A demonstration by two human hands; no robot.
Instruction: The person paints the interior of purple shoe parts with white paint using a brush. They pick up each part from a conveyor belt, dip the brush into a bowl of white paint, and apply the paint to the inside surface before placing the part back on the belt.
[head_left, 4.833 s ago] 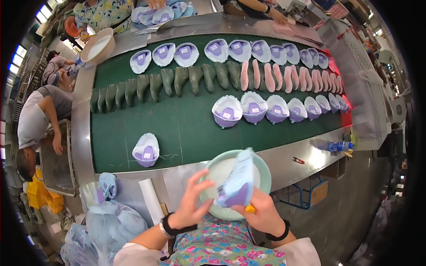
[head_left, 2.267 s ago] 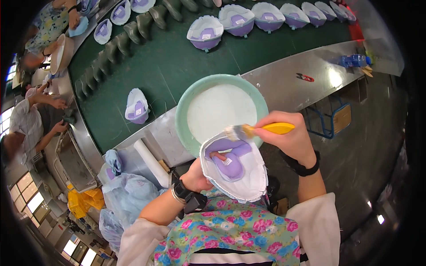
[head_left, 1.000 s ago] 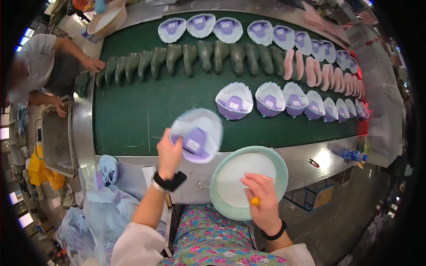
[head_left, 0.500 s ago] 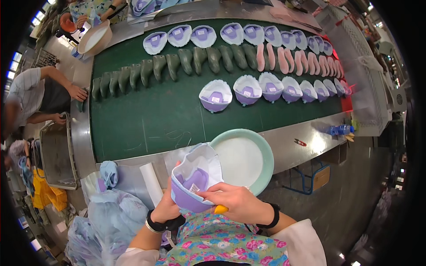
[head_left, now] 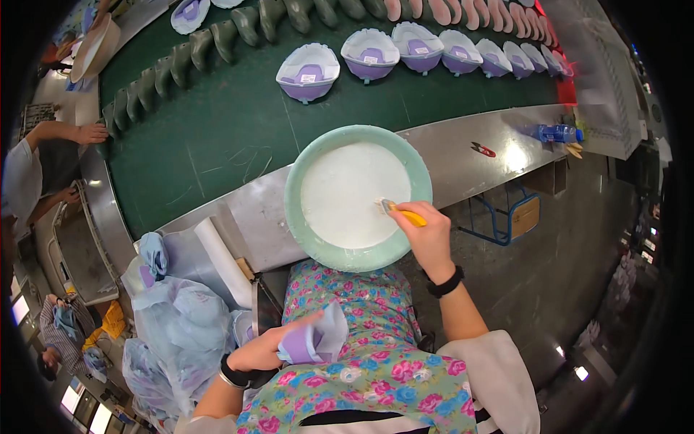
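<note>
Pinching a brush [head_left: 409, 215] by its yellow handle, the right hand [head_left: 429, 242] stood over a green basin [head_left: 294, 195] of white liquid [head_left: 345, 184] in the head view; I could not tell whether the bristles touched the surface. Left hand [head_left: 259, 349]: closed on a purple-and-white shoe upper [head_left: 307, 343], low over the floral apron [head_left: 376, 304], its far fingers hidden.

Surroundings: a bulging plastic bag [head_left: 181, 329] crowded the left forearm, with a white roll [head_left: 223, 262] just beyond. Red snips [head_left: 483, 150] and a blue bottle [head_left: 559, 134] lay along the metal border to the right of the basin; below them stood a blue-framed stool [head_left: 517, 217]. Across the belt ran finished-looking uppers [head_left: 369, 56], then dark green foot forms [head_left: 224, 41] and pink insoles [head_left: 437, 11]. At far left, a co-worker's hand [head_left: 92, 133] rested by the end form.

Labels: the nearest upper of the row bore a small white label [head_left: 309, 78], its print too small to read.

Edges: the basin sat across the metal border [head_left: 264, 217], its near rim overhanging the apron. Bare green belt [head_left: 224, 137] stretched between the basin and the forms.
</note>
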